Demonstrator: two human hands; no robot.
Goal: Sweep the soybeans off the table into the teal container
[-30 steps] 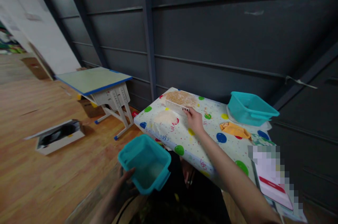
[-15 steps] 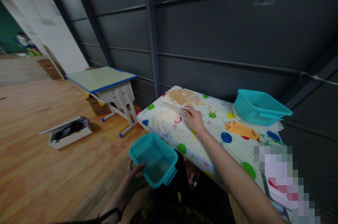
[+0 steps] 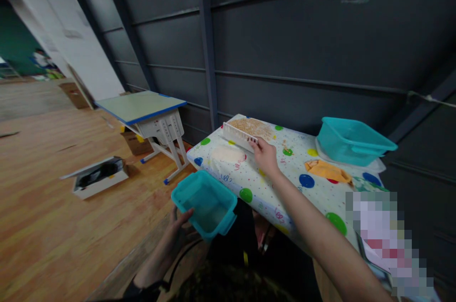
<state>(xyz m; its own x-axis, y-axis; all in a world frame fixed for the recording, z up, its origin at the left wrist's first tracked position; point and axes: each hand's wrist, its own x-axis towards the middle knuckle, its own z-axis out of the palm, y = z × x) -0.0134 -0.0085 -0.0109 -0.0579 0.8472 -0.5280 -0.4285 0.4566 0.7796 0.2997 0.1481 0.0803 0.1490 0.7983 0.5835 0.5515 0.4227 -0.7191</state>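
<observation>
My left hand (image 3: 178, 234) grips a teal plastic box (image 3: 232, 214) by its near left side, thumb over the rim. The box is held tilted just off the table's front edge, and a greyish bottom shows inside. My right hand (image 3: 265, 155) pinches the right end of a white slotted plastic strip (image 3: 238, 136), which stands on its long edge over the table. Behind the strip lies a spread of tan grains (image 3: 252, 126), partly hidden by it. In front of the strip is a pale heap of fine white grains or powder (image 3: 228, 154).
A balloon-print cloth covers the table (image 3: 281, 188). To the right are a larger teal bin (image 3: 345, 145), an orange cloth (image 3: 326, 170) and a blurred-out item. A desk (image 3: 142, 105) stands left, with an open white box (image 3: 101, 181) on the floor. A dark panel wall runs behind.
The white strip has come up and tipped more upright, showing more of its face. The teal box in my left hand has shifted slightly up and left in view.
</observation>
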